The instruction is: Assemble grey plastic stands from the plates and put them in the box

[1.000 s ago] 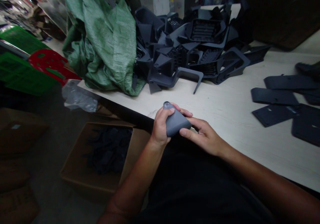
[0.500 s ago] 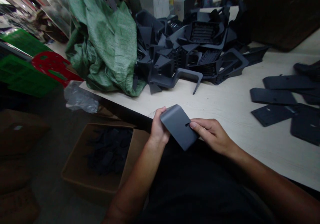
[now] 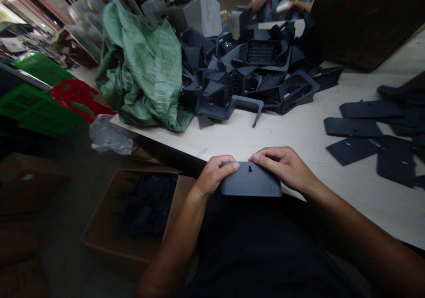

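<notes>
Between both hands is a dark grey plastic bracket (image 3: 251, 183) with a keyhole slot near its far edge, held in front of my body by the table edge. My left hand (image 3: 215, 174) grips its left far corner, thumb on top of the flat face. On the other side my right hand (image 3: 282, 165) is closed on the far right edge, thumb and fingertips close to the slot. The part's underside and the fingers below it are hidden.
A heap of dark plastic parts (image 3: 245, 76) lies on the pale table (image 3: 292, 134) beside a green woven sack (image 3: 146, 72). Flat dark pieces (image 3: 355, 127) lie at right. Below left stands a cardboard box (image 3: 116, 245) of dark parts. Across the table a person's hand (image 3: 292, 2) holds something pale.
The bracket has been turned, so its slot now faces away from me and its bend is nearer my body. My left thumb has come onto its face. The view has shifted slightly.
</notes>
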`<act>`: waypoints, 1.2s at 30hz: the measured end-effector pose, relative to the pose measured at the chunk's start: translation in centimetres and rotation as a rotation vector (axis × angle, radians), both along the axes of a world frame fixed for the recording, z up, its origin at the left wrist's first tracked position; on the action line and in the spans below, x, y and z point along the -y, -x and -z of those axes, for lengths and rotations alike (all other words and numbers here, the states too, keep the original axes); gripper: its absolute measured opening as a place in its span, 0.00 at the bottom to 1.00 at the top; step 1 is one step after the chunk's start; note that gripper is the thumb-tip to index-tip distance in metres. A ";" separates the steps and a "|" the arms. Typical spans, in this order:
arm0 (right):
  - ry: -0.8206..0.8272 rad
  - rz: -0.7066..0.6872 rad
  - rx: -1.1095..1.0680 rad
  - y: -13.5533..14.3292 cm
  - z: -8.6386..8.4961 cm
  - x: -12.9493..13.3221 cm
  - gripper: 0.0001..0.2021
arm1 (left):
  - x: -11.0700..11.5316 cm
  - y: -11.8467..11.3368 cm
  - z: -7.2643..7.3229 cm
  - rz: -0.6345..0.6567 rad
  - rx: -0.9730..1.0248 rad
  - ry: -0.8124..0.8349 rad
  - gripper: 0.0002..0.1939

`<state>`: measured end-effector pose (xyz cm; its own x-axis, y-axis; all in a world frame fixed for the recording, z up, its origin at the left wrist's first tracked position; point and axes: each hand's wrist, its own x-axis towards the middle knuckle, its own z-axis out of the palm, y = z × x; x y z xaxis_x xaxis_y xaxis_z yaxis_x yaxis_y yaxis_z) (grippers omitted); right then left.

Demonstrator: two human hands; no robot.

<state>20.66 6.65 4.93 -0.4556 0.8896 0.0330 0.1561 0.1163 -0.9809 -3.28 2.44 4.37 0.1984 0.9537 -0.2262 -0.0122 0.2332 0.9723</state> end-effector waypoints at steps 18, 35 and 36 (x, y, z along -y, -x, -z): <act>0.158 -0.104 -0.277 -0.6 0.5 3.9 0.19 | 2.8 -2.0 -0.1 -0.287 0.154 -0.171 0.20; -0.205 -0.038 -0.327 2.3 0.0 10.6 0.15 | 6.5 -7.5 -3.9 -0.383 0.495 -0.130 0.15; -0.223 -0.042 -0.325 2.3 -0.2 10.8 0.15 | 6.8 -7.5 -4.1 -0.394 0.489 -0.148 0.15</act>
<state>18.32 -4.13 5.10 -0.4255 0.8251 0.3717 -0.1674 0.3319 -0.9283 4.19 -4.37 8.44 -0.1261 0.9903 -0.0591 -0.5192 -0.0152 0.8545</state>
